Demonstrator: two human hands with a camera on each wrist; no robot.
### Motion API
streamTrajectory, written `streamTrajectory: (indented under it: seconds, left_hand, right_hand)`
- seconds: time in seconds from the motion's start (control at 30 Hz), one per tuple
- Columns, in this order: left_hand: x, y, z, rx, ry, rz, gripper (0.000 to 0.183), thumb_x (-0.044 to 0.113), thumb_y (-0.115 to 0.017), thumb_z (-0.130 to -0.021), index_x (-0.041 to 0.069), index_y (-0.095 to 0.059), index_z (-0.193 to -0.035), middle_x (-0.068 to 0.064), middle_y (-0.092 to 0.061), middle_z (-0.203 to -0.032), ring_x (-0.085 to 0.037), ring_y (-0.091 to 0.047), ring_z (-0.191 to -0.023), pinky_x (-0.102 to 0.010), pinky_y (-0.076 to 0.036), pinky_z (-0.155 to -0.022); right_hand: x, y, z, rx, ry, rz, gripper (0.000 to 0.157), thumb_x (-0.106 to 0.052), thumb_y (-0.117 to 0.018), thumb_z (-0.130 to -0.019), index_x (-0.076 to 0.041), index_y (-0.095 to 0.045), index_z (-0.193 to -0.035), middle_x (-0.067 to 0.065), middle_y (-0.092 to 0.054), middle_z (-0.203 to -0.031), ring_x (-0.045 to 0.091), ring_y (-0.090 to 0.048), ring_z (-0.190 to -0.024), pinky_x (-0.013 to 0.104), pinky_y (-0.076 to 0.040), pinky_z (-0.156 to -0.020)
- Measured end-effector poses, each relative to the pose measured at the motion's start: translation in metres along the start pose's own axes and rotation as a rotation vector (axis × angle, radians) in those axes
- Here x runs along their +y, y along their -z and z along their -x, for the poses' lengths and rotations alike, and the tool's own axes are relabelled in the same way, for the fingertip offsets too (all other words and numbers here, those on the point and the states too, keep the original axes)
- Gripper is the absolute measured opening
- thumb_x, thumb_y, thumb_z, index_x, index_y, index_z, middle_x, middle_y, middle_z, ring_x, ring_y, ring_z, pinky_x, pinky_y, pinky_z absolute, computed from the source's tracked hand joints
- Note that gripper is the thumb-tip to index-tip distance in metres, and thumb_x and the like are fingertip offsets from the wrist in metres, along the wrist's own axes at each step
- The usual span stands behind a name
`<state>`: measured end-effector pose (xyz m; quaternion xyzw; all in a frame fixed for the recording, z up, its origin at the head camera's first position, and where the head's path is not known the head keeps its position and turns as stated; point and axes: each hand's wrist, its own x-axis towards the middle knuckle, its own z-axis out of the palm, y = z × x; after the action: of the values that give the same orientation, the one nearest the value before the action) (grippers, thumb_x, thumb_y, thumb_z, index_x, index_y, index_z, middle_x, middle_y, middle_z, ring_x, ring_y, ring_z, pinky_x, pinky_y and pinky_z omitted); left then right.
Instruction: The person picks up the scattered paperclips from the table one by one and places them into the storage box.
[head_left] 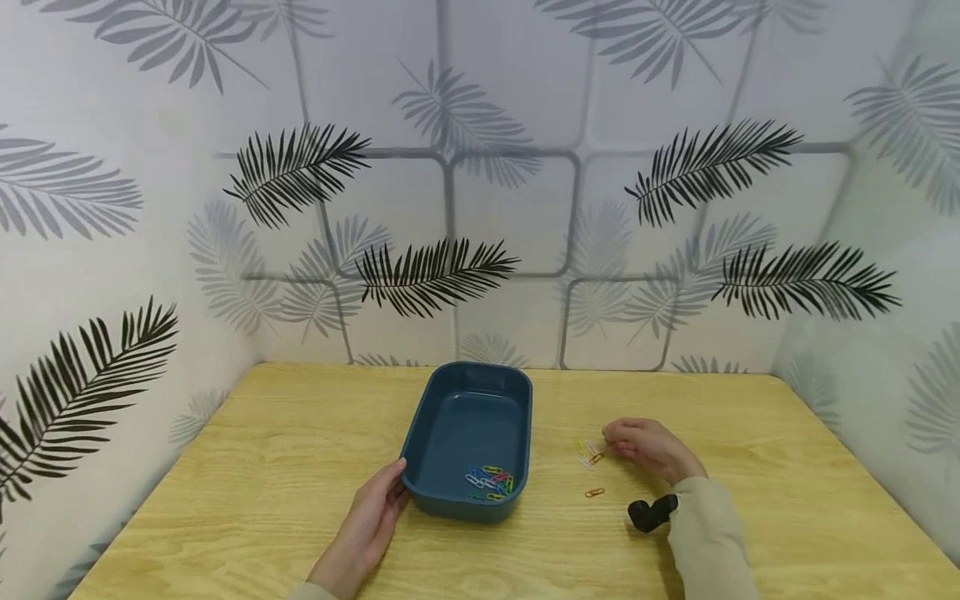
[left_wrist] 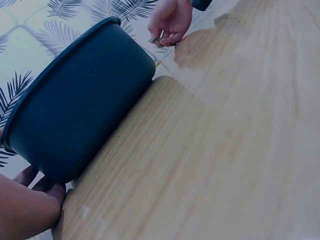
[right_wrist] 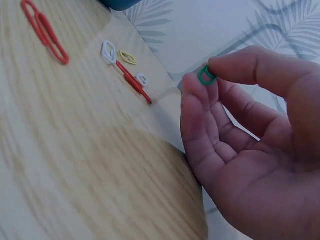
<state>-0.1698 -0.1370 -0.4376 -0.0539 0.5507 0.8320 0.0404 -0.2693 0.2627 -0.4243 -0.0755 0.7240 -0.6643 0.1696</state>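
Observation:
A deep blue plastic bin [head_left: 476, 425] stands on the table, with several coloured paper clips [head_left: 491, 483] at its near end. My left hand [head_left: 367, 521] grips the bin's near left corner, thumb on the rim and fingers against the outer wall; the left wrist view shows those fingers low on the wall [left_wrist: 82, 100]. To the bin's right, my right hand [head_left: 648, 447] pinches a green paper clip [right_wrist: 206, 76] between thumb and fingertips, above the table. Beside that hand lie loose clips: yellow [right_wrist: 127, 57], white [right_wrist: 108, 52] and orange-red [right_wrist: 132, 82]. Another orange-red clip [head_left: 594, 492] lies nearer me.
The wood-grain table [head_left: 300, 442] reaches back to a wall [head_left: 510, 208] with a leaf pattern, close behind the bin's far end. A black wrist camera [head_left: 651, 512] is worn on my right wrist, by the light sleeve [head_left: 708, 533].

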Motion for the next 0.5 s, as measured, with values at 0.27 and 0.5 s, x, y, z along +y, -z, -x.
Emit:
streamTrajectory:
  seconds: [0.27,0.5]
  left_hand:
    - [-0.0016,0.0018,0.0017,0.022,0.007,-0.004,0.058,0.024,-0.052,-0.101,-0.016,-0.034,-0.140,-0.020,-0.047,-0.137,-0.020,-0.046,-0.122,-0.035,-0.034,-0.108]
    - [-0.0002,0.0010,-0.0002,0.010,0.007,-0.011,0.057,0.022,-0.048,-0.102,-0.016,-0.032,-0.140,-0.026,-0.039,-0.142,-0.023,-0.042,-0.127,-0.034,-0.034,-0.107]
  right_hand:
    - [0.0065,0.0043,-0.0003,0.024,0.027,-0.140,0.014,-0.002,-0.050,-0.099,-0.002,-0.064,-0.100,0.004,-0.061,-0.096,0.012,-0.062,-0.086,0.026,-0.053,-0.080]
    - [0.0028,0.0024,-0.0013,0.048,0.015,-0.126,0.012,-0.006,-0.052,-0.099,-0.004,-0.064,-0.100,0.005,-0.060,-0.103,0.011,-0.061,-0.090,0.026,-0.053,-0.083]
